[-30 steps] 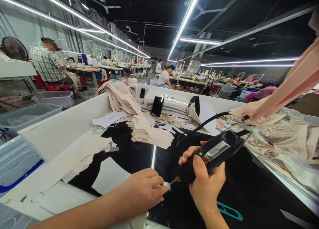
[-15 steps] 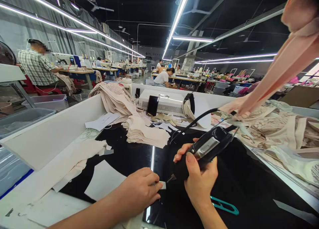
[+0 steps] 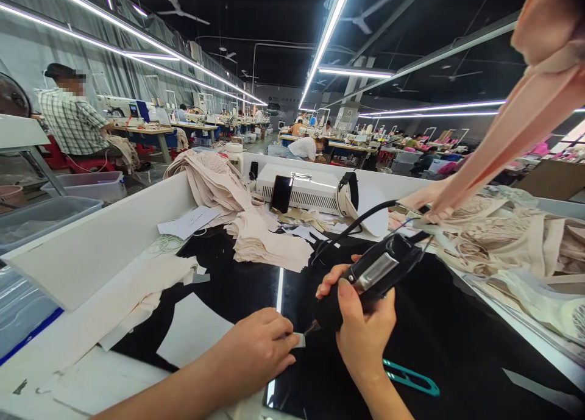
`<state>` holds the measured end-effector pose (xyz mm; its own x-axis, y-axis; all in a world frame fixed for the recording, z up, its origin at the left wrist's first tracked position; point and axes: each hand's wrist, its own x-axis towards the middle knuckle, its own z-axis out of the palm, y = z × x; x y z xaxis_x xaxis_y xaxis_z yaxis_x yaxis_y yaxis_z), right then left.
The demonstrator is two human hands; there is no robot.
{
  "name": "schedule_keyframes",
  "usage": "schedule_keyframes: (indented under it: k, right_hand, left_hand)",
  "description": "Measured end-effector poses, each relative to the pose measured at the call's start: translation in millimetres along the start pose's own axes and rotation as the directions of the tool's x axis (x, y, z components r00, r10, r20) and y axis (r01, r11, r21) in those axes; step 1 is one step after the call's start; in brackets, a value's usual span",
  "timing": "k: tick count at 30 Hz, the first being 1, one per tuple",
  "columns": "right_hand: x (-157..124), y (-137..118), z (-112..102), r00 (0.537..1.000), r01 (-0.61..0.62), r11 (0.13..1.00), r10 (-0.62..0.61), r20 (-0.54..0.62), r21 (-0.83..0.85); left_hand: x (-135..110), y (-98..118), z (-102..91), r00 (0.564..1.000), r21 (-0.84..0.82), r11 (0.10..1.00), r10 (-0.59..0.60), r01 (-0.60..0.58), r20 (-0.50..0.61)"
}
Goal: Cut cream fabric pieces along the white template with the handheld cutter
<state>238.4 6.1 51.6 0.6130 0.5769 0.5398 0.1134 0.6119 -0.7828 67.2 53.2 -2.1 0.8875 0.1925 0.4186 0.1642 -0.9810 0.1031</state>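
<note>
From where I stand, the person's left hand [image 3: 269, 347] has its fingers closed on a small pale strip [image 3: 300, 341], one end poking out past the fingertips over the black tabletop [image 3: 457, 347]. The right hand [image 3: 365, 319] is wrapped round a black corded tool [image 3: 375, 272], thumb on top; its thin tip points at the strip, though I can't tell whether they touch. A teal tool [image 3: 415, 380] lies just right of the right wrist, and a white sheet [image 3: 194, 328] beside the left forearm. Beyond the left hand sits a stack of beige cloth [image 3: 272, 243]; beyond the right, a pink band [image 3: 498, 145] slants up from near the cord. Past the stack are a phone [image 3: 281, 193] and a white box [image 3: 315, 191]. Far off to the left hand's side, someone in a checked shirt [image 3: 73, 121] sits sewing-machine side.
</note>
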Motion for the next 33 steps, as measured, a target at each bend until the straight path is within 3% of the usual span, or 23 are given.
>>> schedule_keyframes:
  k: [10,20,28,33]
  right_hand:
    - [-7.6,-8.0,-5.3,1.0,-0.015,0.998,0.014,0.009,0.059]
    - [-6.6,-7.5,-3.0,1.0,-0.028,1.0,0.028,0.005,-0.01]
    - [-8.1,-9.1,-3.9,1.0,-0.022,0.999,0.021,-0.009,-0.033]
    - [-8.8,-8.0,-7.6,1.0,-0.01,1.0,0.01,-0.009,-0.01]
  left_hand:
    - [0.0,0.8,-2.8,1.0,0.034,0.999,0.012,-0.012,0.018]
    - [-1.2,-2.2,-2.2,1.0,-0.039,0.999,-0.016,0.016,0.007]
    - [-17.2,1.5,-21.5,0.998,-0.088,0.995,-0.055,0.055,0.011]
    - [-27.8,2.9,-20.2,0.996,-0.105,0.991,-0.081,0.077,-0.037]
